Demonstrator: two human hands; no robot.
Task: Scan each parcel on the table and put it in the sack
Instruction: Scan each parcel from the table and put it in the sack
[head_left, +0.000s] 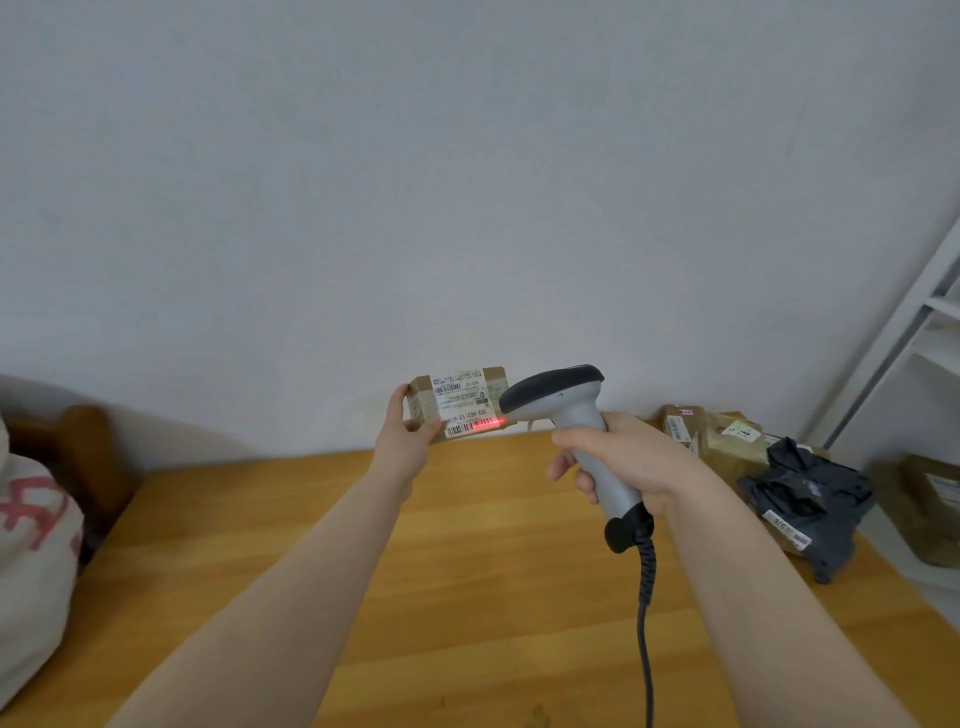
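Left hand (408, 441) grips the cardboard parcel (460, 405) while right hand (621, 462) clasps the barcode scanner (566, 410), red beam on its label.

the parcel (422, 402) is showing brown cardboard under a white label (462, 400) printed with black barcode stripes, and a red scan line (485, 424) is glowing across the lower barcode. the scanner (563, 402) is showing a pale grey body, a black top and a black cable (645, 623). the table (493, 571) is displaying honey-orange wood in long bands. the sack (31, 561) is showing off-white with pinkish-red marks. a dark grey bag (810, 493) is wearing a white label.
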